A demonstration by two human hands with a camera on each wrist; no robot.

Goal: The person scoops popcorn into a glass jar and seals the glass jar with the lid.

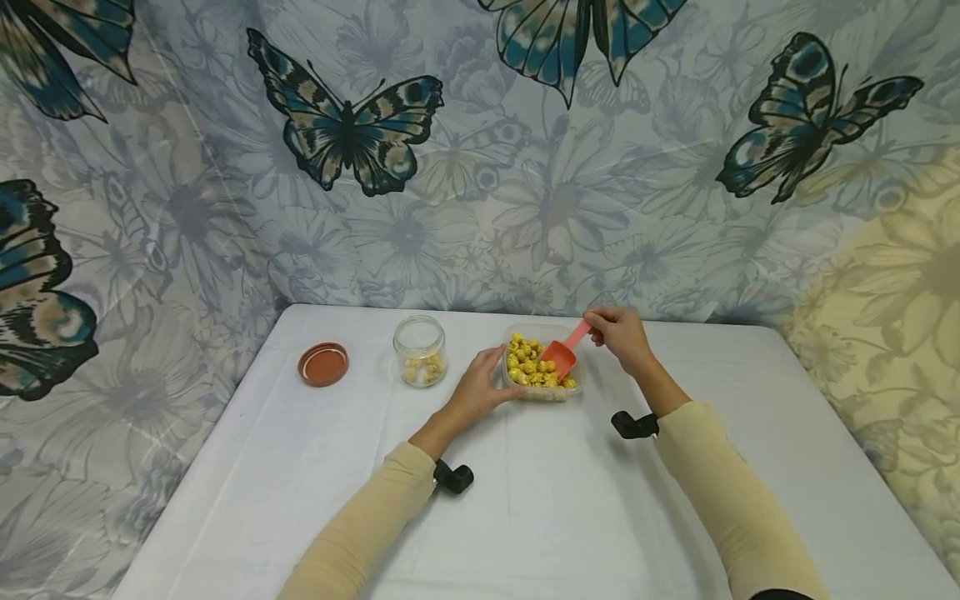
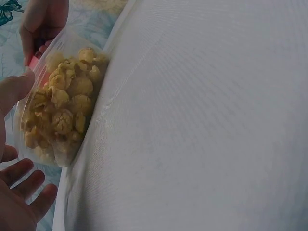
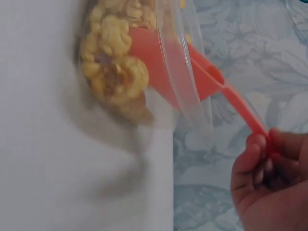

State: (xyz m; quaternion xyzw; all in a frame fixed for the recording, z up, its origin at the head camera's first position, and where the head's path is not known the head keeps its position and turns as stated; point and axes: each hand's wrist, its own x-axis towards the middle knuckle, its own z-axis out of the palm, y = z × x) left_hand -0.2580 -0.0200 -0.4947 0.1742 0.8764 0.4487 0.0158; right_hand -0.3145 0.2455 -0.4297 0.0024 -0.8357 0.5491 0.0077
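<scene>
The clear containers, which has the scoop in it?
The rectangular tub, touched by the left hand: the red scoop dips into its popcorn. The round jar has no scoop.

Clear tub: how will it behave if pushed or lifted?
The tub has thin-looking walls, so it may flex if squeezed. Holding puffy popcorn, it's probably light for its size. Its open top could spill pieces if tilted.

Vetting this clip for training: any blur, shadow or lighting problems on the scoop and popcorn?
Head: bright, soft shadow beside the right sleeve on the tablecloth; left wrist: dimmer, popcorn slightly soft; right wrist: lower popcorn blurred, scoop soft-edged, fuzzy shadows on the tablecloth.
</scene>
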